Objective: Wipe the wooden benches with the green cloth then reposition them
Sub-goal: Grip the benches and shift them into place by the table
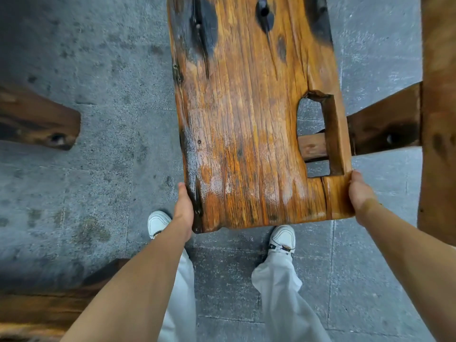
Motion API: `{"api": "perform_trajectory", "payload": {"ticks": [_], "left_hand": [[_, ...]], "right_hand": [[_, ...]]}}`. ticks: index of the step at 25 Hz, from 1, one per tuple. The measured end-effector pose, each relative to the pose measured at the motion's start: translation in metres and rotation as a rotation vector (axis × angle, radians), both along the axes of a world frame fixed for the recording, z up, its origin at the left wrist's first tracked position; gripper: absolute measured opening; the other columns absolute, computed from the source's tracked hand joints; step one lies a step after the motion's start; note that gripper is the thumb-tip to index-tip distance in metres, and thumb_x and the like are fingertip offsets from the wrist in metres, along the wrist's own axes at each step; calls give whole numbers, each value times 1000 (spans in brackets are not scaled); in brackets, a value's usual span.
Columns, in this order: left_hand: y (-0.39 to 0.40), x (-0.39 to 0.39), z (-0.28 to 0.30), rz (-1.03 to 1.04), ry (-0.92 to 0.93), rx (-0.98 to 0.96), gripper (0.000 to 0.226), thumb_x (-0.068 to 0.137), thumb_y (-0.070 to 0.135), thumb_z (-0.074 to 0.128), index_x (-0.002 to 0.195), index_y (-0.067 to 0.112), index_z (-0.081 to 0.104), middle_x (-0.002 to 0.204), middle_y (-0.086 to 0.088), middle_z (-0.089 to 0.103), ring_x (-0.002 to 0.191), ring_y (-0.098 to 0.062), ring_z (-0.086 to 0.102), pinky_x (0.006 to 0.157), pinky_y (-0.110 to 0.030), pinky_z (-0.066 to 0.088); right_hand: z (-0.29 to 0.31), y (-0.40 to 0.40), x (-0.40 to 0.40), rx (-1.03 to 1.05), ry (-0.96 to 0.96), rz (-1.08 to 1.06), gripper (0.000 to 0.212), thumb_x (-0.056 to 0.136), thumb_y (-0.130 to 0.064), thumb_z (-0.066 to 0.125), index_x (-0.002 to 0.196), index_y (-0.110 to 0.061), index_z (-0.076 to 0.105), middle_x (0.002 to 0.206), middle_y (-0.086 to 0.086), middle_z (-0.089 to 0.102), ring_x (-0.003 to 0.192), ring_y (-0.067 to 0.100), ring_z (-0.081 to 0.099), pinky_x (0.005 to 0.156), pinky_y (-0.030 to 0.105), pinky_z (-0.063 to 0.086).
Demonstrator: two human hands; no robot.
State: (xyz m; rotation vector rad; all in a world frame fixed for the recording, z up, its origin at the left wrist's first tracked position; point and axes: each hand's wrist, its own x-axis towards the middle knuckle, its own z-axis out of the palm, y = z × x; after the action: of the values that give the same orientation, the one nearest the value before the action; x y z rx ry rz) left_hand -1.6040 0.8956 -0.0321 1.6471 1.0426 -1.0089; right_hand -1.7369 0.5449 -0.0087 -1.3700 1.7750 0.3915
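A rough orange-brown wooden bench (246,114) runs away from me down the middle of the view, with dark burn marks at its far part and a rectangular hole near its right edge. Its top looks wet and shiny near me. My left hand (183,208) grips the near left edge of the bench. My right hand (360,193) grips the near right corner. No green cloth is in view.
Another wooden plank end (42,122) juts in from the left. More dark wood (42,307) lies at the bottom left. A tall wooden piece with a cross beam (385,124) stands close on the right. My white shoes (282,239) stand on grey stone paving (98,193).
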Motion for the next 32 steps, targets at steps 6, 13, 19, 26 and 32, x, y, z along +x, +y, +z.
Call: {"api": "perform_trajectory", "payload": {"ticks": [6, 13, 19, 26, 32], "left_hand": [[9, 5, -28, 25, 42, -139, 74, 92, 77, 28, 123, 25, 70, 115, -8, 75, 106, -28, 70, 102, -51, 50], [20, -9, -77, 86, 44, -77, 116, 51, 98, 25, 147, 36, 45, 153, -6, 48, 139, -31, 46, 115, -61, 31], [6, 3, -46, 21, 44, -32, 105, 69, 91, 12, 154, 34, 35, 160, -6, 37, 146, -30, 35, 119, -59, 23], [1, 5, -34, -21, 75, -14, 82, 96, 73, 9, 160, 21, 16, 166, -9, 21, 152, -30, 22, 123, -52, 13], [2, 2, -37, -82, 30, 17, 71, 103, 61, 11, 159, 18, 19, 164, -11, 26, 149, -30, 26, 121, -50, 18]], "right_hand": [[-14, -8, 1, 55, -53, 34, 56, 96, -62, 19, 110, -24, 57, 119, 22, 64, 109, 39, 61, 103, 58, 43], [-9, -1, 3, 4, -15, 43, 63, 93, -65, 15, 114, -23, 57, 113, 20, 65, 105, 40, 62, 100, 62, 44], [2, 9, 10, -18, 0, 36, 51, 100, -53, 14, 98, -18, 51, 101, 21, 60, 92, 36, 59, 97, 56, 46], [8, 18, 17, -55, 3, 49, 49, 103, -49, 15, 109, -13, 47, 92, 20, 56, 79, 32, 54, 96, 55, 44], [14, 23, 20, -80, 11, 56, 47, 102, -46, 14, 89, -15, 47, 100, 25, 57, 91, 37, 54, 97, 57, 43]]}}
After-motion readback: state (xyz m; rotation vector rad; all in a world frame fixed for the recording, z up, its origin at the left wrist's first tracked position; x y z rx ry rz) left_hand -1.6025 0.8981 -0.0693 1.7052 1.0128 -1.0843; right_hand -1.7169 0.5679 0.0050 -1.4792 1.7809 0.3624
